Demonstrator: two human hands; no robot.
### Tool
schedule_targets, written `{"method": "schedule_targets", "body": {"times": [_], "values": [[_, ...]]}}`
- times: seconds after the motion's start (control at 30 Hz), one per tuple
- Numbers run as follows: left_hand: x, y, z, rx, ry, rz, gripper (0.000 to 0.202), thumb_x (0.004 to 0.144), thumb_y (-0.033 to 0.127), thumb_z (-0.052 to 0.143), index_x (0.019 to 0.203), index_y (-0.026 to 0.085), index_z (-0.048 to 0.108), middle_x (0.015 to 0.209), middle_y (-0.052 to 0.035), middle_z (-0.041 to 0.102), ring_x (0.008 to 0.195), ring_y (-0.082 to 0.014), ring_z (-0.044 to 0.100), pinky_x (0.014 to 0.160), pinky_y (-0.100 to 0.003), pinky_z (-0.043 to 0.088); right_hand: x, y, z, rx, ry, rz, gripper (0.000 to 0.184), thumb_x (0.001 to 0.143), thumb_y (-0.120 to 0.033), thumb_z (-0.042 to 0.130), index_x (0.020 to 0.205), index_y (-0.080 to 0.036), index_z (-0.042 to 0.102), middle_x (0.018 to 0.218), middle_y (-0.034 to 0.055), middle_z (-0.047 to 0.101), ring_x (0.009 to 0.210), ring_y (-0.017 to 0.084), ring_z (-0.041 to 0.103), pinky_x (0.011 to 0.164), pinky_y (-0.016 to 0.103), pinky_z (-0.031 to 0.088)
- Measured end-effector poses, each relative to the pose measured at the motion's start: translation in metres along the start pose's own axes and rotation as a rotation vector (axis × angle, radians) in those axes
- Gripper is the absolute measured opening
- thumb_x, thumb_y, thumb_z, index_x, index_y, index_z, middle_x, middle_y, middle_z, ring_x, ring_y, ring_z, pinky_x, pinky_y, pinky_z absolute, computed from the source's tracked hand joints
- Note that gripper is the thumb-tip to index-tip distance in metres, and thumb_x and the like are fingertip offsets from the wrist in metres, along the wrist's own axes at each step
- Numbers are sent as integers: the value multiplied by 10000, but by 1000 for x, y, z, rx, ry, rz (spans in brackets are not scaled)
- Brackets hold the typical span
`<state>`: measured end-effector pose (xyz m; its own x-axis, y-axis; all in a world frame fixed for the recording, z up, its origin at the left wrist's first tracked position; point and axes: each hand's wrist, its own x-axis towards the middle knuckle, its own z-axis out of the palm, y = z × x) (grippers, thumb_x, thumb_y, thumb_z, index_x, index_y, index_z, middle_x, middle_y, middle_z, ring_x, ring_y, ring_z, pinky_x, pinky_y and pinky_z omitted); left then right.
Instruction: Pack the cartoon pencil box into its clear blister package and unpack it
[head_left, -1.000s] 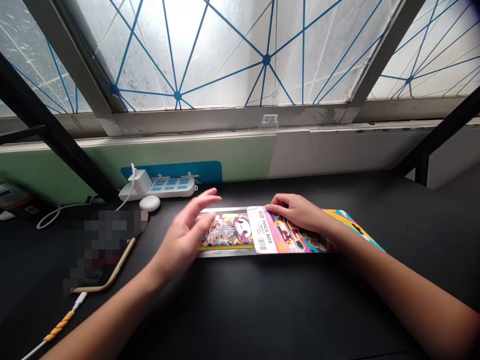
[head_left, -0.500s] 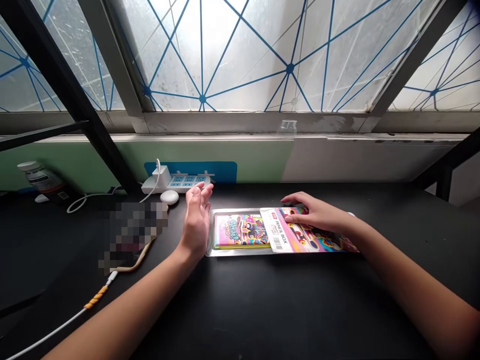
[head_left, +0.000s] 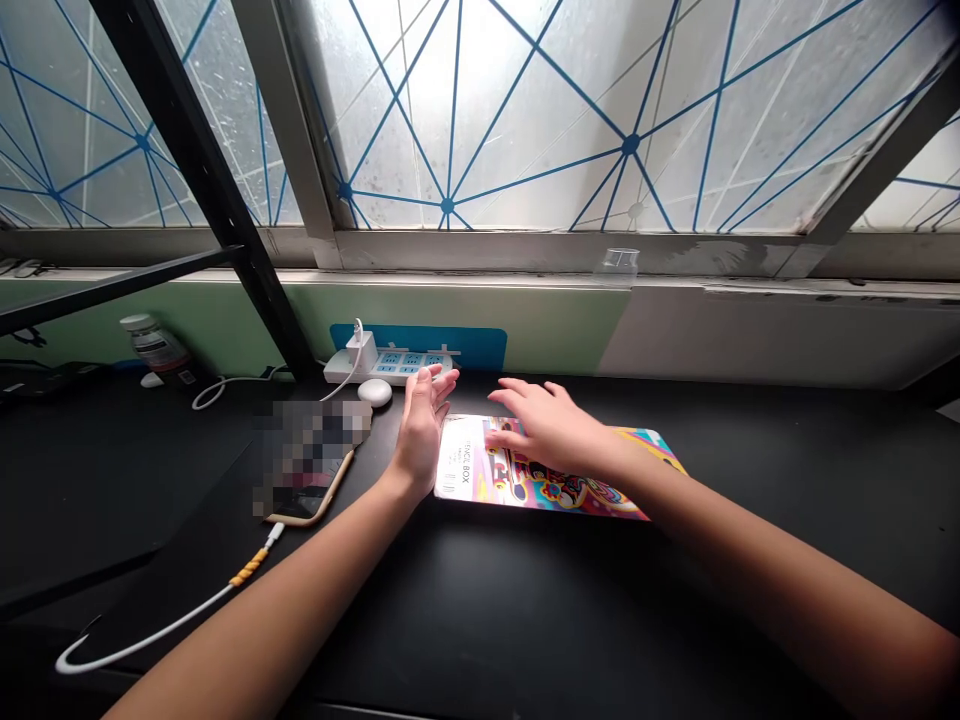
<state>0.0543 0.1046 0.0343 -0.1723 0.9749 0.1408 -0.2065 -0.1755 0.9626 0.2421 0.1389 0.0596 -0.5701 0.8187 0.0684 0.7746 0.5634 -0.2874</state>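
White charging cable (head_left: 169, 628) runs to a tan-cased phone (head_left: 332, 489) on the left part of the black bench (head_left: 525, 610); behind the phone, toward the bench's rear edge, lie a white rounded object (head_left: 375, 392) and a power strip (head_left: 409, 365). Next, the left hand (head_left: 424, 430) stands on edge, palm turned rightward, fingers extended and gripping nothing. Beside its palm begins the pencil-box packaging card (head_left: 551, 490), lying flat, nearer the bench's rear edge than its front edge; its long axis runs left to right, roughly parallel to that rear edge. One short end, bearing a white label (head_left: 459, 455), thus faces the left palm; whether they touch cannot be told. Farther right, the right hand (head_left: 551, 425) lies over the card, the nearer of the two, fingers spread rather than curled round it, thumb at the label's inner border. Compared with half a second ago, the card's label end has come up to the left hand, and the silvery tray and printed case then exposed between them are no longer visible.
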Motion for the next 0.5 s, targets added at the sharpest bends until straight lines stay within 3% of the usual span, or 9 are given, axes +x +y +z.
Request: {"method": "schedule_targets", "body": {"times": [0.1, 0.2, 0.3, 0.5], "values": [[0, 2, -2, 76, -10, -24, 309, 987, 333, 464, 1281, 239, 473, 1437, -119, 596, 1406, -232, 500, 1211, -476, 304, -28, 32, -17, 11, 45, 50, 526, 951, -587, 512, 1325, -232, 617, 1457, 144, 584, 1330, 359, 535, 1130, 553, 339], [-1, -3, -2, 136, -35, -101, 506, 834, 89, 505, 1313, 250, 468, 1448, -128, 572, 1407, -245, 492, 1151, -482, 395, -64, 76, -25, 191, 94, 210, 519, 932, -637, 512, 1266, -260, 640, 1338, 108, 671, 1199, 322, 627, 984, 442, 498], [-1, -11, -1, 140, -35, -177, 604, 780, 43, 461, 1344, 259, 438, 1433, -137, 578, 1397, -254, 508, 1062, -480, 492, -91, 106, -21, 302, 97, 314, 481, 929, -643, 492, 1113, -241, 684, 1176, 103, 731, 1063, 312, 671, 877, 417, 530], [1, -12, 2, 65, -49, -263, 517, 844, 74, 445, 1326, 261, 422, 1372, -124, 657, 1276, -219, 630, 886, -382, 602, -96, 103, -11, 348, 65, 290, 448, 958, -621, 475, 1061, -238, 683, 1069, 75, 747, 940, 259, 682, 767, 359, 528]]}}
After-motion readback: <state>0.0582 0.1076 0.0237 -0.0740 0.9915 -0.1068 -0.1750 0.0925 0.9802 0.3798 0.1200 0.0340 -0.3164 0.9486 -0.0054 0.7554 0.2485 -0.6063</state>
